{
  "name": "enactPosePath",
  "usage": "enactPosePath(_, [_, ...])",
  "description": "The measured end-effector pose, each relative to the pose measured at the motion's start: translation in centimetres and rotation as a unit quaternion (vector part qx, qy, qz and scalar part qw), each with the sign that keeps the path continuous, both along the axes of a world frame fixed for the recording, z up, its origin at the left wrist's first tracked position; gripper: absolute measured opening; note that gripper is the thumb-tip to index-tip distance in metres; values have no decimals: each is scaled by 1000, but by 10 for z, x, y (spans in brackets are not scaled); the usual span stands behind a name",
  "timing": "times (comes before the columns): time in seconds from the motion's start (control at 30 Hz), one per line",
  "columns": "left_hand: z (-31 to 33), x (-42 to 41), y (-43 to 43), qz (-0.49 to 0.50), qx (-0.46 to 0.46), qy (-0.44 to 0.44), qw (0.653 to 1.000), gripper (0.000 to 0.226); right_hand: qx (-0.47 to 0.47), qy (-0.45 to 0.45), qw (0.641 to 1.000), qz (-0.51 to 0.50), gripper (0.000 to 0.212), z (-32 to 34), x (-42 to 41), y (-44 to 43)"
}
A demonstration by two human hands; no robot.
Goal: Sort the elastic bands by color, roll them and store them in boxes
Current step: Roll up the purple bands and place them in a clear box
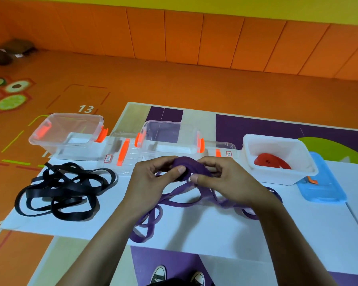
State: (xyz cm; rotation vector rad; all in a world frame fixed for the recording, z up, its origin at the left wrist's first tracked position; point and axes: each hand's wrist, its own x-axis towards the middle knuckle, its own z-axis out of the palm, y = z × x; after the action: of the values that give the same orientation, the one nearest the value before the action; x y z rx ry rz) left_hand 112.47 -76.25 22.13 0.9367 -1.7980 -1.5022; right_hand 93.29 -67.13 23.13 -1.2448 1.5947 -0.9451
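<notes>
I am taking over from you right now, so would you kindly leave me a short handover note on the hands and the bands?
Left hand: pinches the partly rolled purple band.
Right hand: grips the same roll from the other side.
Much of the purple band lies loose on the white board.
Done: red band rolled, in the white box; blue lid beside it.
Left: finish and box purple; roll the tangled black band. The left clear box and the middle clear box look empty.
</notes>
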Motion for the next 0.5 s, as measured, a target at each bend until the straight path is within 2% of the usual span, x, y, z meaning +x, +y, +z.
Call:
enactPosePath(0.07, [2, -3, 4, 13, -10, 8, 1000, 19, -12, -56, 998, -11, 15, -3, -4, -1])
enactPosePath(0.17, [5, -5, 5, 31, -23, 20, 999, 18, -34, -87, 995, -24, 15, -12, -1, -1])
enactPosePath(0.23, [8, -4, 5, 50, -18, 37, 998, 17, -46, -60, 997, -35, 21, -18, 6, -2])
enactPosePath(0.37, [13, -7, 8, 77, -33, 56, 995, 19, -148, -17, 986, -80, 30, -24, 24, -8])
enactPosePath(0.5, [20, -4, 9, 65, -41, 54, 996, 19, -169, 9, 982, -88, 37, -20, 23, -9])
